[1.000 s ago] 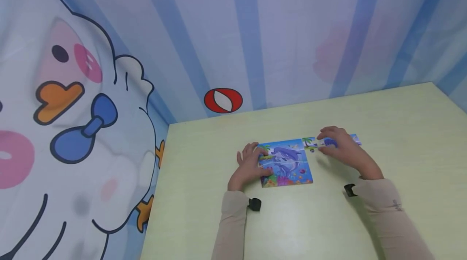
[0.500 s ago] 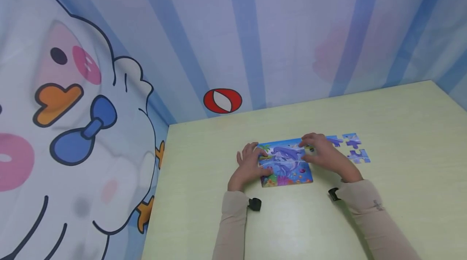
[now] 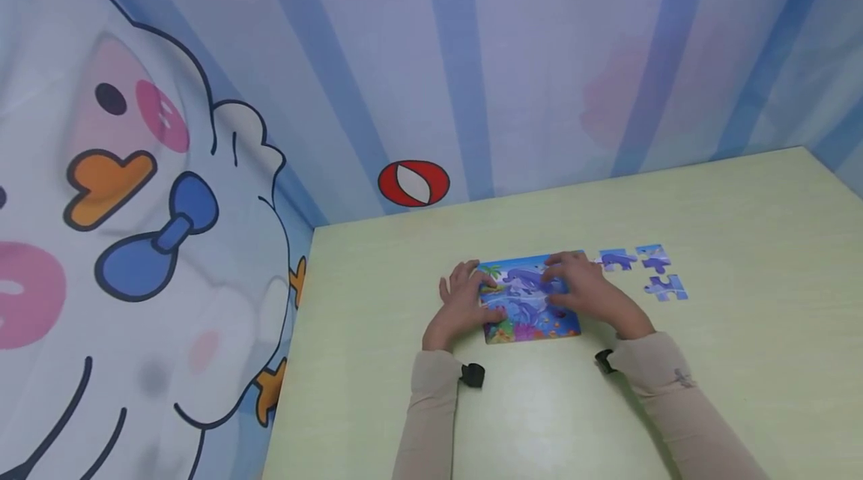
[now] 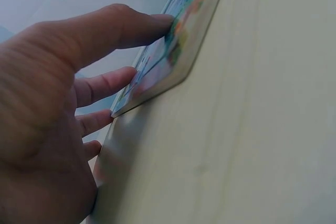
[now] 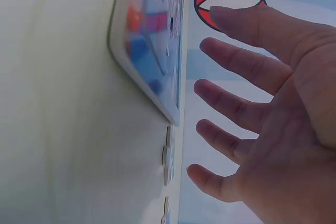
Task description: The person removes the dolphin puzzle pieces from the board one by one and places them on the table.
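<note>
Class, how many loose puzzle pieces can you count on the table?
3 visible: the left piece beside the right hand, the upper-right piece, and the lower-right piece below it. The hand may hide others.

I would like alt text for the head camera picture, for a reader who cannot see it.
A person's left hand touches the left side of a dolphin puzzle lying on a pale table; the right hand is above its right part. Loose puzzle pieces lie farther right, and a striped backdrop rises behind, a cartoon bird at left.
</note>
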The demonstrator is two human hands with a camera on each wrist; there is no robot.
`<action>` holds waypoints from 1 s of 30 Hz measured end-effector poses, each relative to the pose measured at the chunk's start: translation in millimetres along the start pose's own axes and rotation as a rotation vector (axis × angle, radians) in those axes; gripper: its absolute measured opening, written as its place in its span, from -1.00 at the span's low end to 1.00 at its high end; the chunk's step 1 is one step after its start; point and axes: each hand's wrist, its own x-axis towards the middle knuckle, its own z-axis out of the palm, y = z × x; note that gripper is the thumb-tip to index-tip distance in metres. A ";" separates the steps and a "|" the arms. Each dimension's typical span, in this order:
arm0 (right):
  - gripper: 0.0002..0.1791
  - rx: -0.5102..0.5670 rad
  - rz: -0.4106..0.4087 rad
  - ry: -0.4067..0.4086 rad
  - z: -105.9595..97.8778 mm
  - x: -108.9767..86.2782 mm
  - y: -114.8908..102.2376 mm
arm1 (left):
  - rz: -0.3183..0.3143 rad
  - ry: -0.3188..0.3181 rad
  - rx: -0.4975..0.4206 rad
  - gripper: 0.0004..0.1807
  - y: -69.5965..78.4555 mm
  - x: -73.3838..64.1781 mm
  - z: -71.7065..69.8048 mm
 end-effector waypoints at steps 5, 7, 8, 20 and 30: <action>-0.86 -0.002 -0.005 -0.019 4.3 0.8 -4.7 | -0.009 0.000 -0.001 -0.53 1.0 -0.4 -0.6; -0.87 -0.003 -0.015 -0.019 5.7 1.0 -6.7 | -0.011 -0.001 0.005 -0.53 0.9 -0.3 -0.4; -0.88 -0.007 -0.017 -0.020 6.4 1.1 -7.2 | -0.012 -0.002 0.009 -0.52 0.8 -0.4 -0.4; -0.95 -0.058 -0.038 -0.023 12.8 2.8 -11.3 | 0.000 -0.004 0.010 -0.50 5.3 -2.2 -3.6; -0.88 -0.074 0.046 -0.059 15.7 9.2 -13.5 | -0.008 -0.012 -0.001 -0.51 5.9 -3.0 -4.5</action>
